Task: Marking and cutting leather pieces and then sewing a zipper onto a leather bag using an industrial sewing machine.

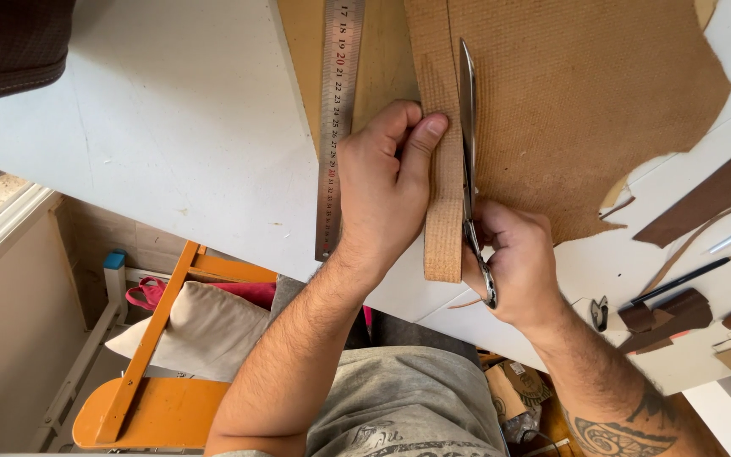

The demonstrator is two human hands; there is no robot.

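Observation:
A large tan textured leather sheet [585, 110] lies on the white table [171, 144]. A narrow strip [443, 211] along its left edge is partly cut free. My left hand [382, 186] pinches that strip between thumb and fingers. My right hand [513, 262] grips metal scissors [469, 118], whose blades point away from me along the cut line between strip and sheet.
A steel ruler [336, 127] lies just left of my left hand. Dark leather scraps [666, 317], a black pen [683, 281] and a small clip sit at the right. An orange wooden frame [154, 364] and a beige cushion [200, 330] are below the table edge.

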